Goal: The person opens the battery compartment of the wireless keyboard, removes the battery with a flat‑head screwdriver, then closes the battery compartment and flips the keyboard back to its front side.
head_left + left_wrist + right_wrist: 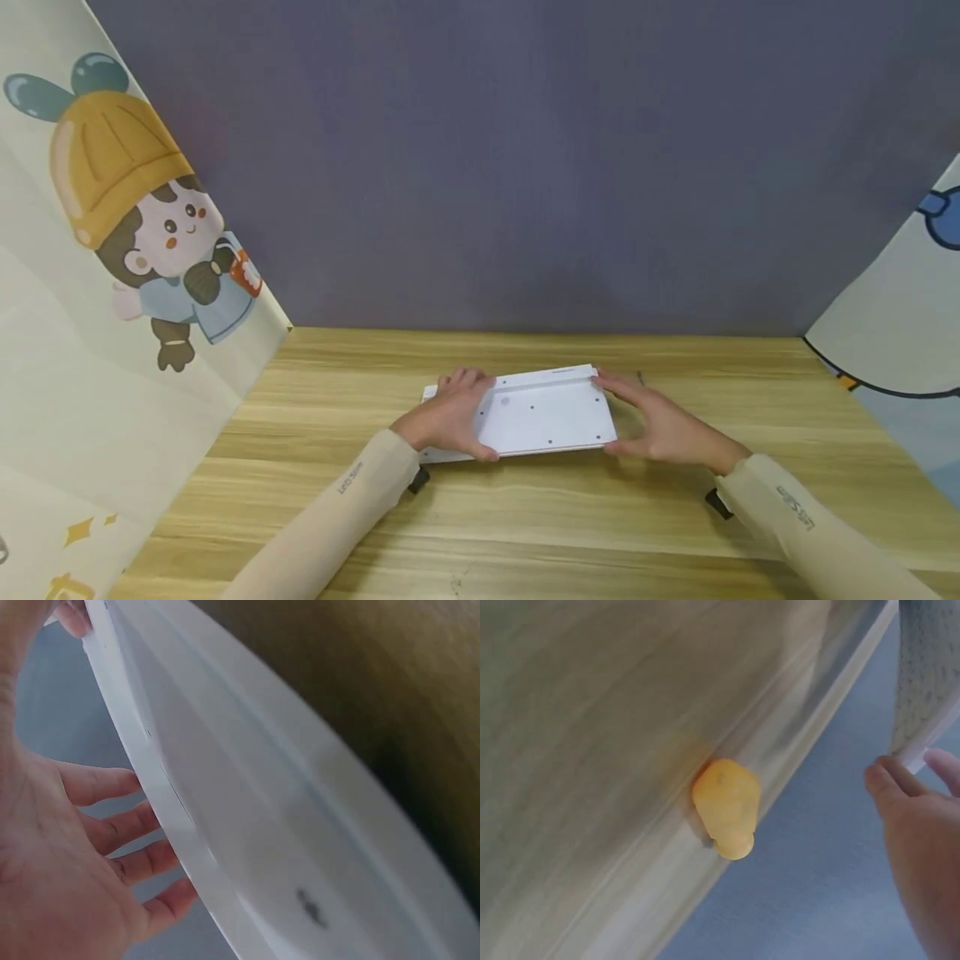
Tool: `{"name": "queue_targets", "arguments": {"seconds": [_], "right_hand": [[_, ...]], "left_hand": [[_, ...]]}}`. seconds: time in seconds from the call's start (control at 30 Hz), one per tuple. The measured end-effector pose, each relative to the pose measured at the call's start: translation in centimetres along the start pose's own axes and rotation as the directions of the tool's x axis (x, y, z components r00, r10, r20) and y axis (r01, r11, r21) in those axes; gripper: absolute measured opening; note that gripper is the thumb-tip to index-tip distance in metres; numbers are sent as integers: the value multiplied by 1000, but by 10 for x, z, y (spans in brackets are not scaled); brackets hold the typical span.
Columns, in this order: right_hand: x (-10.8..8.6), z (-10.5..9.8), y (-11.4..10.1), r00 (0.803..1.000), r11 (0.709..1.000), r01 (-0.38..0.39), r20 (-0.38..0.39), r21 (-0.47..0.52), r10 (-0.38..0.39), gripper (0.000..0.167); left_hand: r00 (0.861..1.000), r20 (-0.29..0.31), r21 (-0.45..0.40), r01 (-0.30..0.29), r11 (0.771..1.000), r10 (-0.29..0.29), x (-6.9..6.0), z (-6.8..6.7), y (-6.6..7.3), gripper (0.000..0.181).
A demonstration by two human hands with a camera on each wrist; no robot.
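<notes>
A white keyboard [540, 417], its underside with small dark screws facing up, is held over the wooden table, slightly tilted. My left hand [453, 415] grips its left part, thumb at the near edge and fingers at the far edge. In the left wrist view the fingertips of this hand [67, 855] meet the white edge of the keyboard [262, 810]. At the right end, my right hand [671, 429] holds it between thumb and fingers at the two corners. The right wrist view shows the hand [922, 832] at a corner of the keyboard [930, 682], whose other face looks patterned.
A yellow-orange object [727, 802] lies near the table edge in the right wrist view; I cannot make it out in the head view. The wooden table [525, 533] runs back to a dark grey panel [525, 167]. Cartoon-printed sheets [75, 400] hang at the sides.
</notes>
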State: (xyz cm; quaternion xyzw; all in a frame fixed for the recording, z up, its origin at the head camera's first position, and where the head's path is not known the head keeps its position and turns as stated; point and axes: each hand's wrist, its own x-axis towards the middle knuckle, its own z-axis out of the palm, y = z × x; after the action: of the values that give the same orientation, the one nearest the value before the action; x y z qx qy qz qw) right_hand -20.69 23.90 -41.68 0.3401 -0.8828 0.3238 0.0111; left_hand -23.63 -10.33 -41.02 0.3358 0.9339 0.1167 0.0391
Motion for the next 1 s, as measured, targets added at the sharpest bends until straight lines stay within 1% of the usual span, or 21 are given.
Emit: {"name": "queue_targets", "arguments": {"seconds": [0.13,0.23,0.43,0.5,0.63,0.77,0.9,1.0], "right_hand": [[-1,4,3,996,997,-81,43,17,81,92],[-1,6,5,990,993,-118,79,9,117,95],[0,11,9,974,989,-149,175,12,145,100],[1,13,9,970,988,-155,188,0,152,101],[2,16,9,968,988,-155,196,-19,156,98],[4,16,6,966,986,-159,201,-40,164,96],[10,13,4,969,983,-169,170,-67,178,92],[16,11,3,976,983,-168,130,-74,176,81]], "left_hand": [[1000,16,34,-6,999,6,4,3,0,115],[999,40,44,-3,999,1,6,4,0,116],[997,74,67,-5,998,0,10,6,2,116],[996,83,78,-1,997,-6,11,7,3,117],[995,99,107,9,994,-19,12,8,3,118],[993,116,117,17,993,-31,13,7,2,120],[988,149,109,8,994,-24,9,4,0,121],[986,166,89,10,996,-24,3,1,-4,120]]}}
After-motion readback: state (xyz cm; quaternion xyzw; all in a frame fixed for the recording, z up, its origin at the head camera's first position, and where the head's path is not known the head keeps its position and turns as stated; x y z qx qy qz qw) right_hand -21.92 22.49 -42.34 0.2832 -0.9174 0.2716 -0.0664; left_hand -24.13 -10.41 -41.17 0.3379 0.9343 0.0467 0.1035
